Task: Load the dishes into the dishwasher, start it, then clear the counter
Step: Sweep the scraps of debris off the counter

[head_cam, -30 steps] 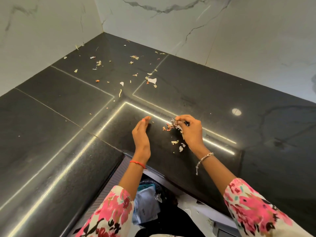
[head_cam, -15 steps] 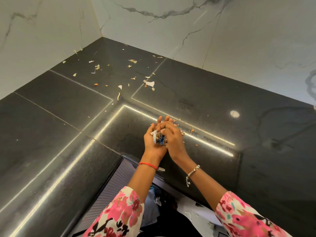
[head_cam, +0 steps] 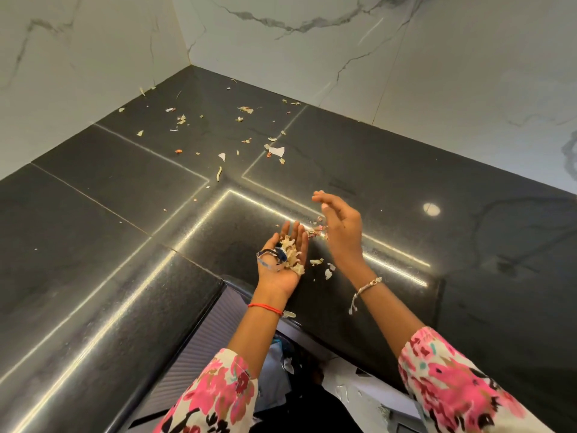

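My left hand (head_cam: 278, 264) lies palm up over the black counter (head_cam: 125, 245), fingers straight, cupping a small pile of pale scraps and a blue-and-clear wrapper bit (head_cam: 288, 256). My right hand (head_cam: 342, 228) hovers just right of it, fingers relaxed and spread, holding nothing. A few scraps (head_cam: 318, 231) lie on the counter between the hands, and others (head_cam: 326, 270) sit below them near the counter's front edge.
Many small peels and paper bits (head_cam: 276, 151) are scattered toward the back corner of the counter by the marble walls (head_cam: 406, 73). Below the counter's inner edge an open bin (head_cam: 281, 370) holds paper and plastic waste.
My right hand gathered scraps, pressed them into my left palm, then lifted away to the right and opened. My left hand turned palm up with the pile on it.
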Action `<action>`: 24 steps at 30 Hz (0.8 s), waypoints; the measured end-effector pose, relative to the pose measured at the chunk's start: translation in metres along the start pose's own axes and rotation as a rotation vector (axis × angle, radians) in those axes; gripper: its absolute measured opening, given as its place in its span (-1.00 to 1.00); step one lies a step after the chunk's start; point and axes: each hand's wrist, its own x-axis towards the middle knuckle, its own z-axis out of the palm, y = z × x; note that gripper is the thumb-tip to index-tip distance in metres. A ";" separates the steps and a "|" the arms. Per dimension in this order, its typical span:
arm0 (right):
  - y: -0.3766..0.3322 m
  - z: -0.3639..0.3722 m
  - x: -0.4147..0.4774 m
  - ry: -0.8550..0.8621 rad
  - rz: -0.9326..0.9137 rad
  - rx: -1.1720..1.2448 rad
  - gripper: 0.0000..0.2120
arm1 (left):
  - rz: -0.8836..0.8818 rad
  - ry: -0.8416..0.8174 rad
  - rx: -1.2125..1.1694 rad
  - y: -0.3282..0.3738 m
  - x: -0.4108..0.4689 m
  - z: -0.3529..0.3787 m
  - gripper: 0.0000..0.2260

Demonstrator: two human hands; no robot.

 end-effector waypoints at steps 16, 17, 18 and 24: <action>0.048 -0.040 -0.020 -0.567 -0.060 -0.407 -0.75 | 0.061 -0.003 0.024 0.027 -0.016 -0.016 -0.70; 0.046 -0.046 -0.025 -0.394 -0.052 -0.331 -0.79 | 0.056 -0.006 0.014 0.027 -0.016 -0.016 -0.69; 0.046 -0.052 -0.031 -0.226 -0.049 -0.320 -0.79 | 0.048 -0.010 0.005 0.027 -0.017 -0.017 -0.68; 0.059 -0.026 -0.078 -0.231 0.101 -0.843 -0.26 | 0.041 -0.006 0.016 0.029 -0.022 -0.020 -0.70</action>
